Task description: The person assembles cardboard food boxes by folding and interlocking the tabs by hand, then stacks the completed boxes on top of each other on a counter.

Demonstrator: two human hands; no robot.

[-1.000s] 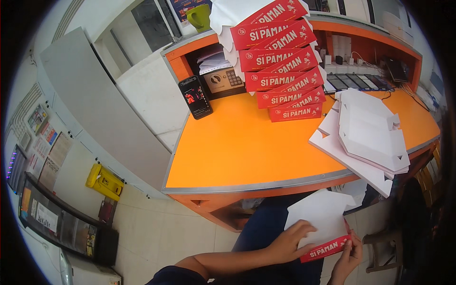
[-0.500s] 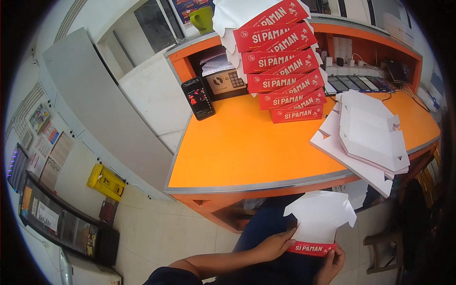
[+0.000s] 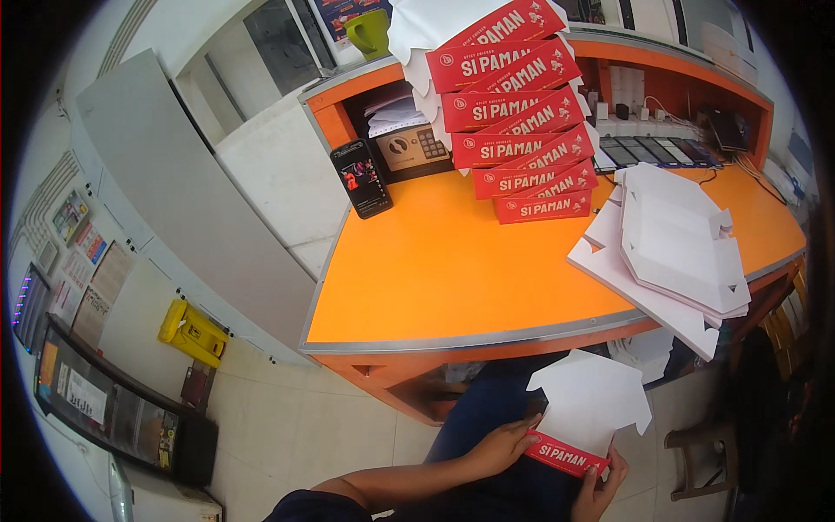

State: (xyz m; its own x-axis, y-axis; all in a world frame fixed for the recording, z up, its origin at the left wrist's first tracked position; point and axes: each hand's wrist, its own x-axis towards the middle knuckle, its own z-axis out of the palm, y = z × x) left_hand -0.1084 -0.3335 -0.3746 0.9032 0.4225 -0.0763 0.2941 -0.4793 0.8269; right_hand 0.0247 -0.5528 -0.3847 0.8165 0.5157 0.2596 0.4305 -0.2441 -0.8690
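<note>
One red-fronted box (image 3: 587, 407), held at both ends

The left hand (image 3: 513, 444) closes on its left end; the right hand (image 3: 602, 485) pinches its right corner. Its white panel spreads above the lap (image 3: 481, 409), before an orange bench (image 3: 452, 287). White cardboard sheets (image 3: 683, 248) lie there at right; behind stand a phone (image 3: 361, 179) and stacked boxes (image 3: 504, 110).

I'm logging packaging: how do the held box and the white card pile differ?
The held box has a raised red front; the card pile lies flat with white faces up. The held box is between the left hand and right hand; the card pile rests on the desk, overhanging its front edge. Both show white card with cut flaps.
</note>
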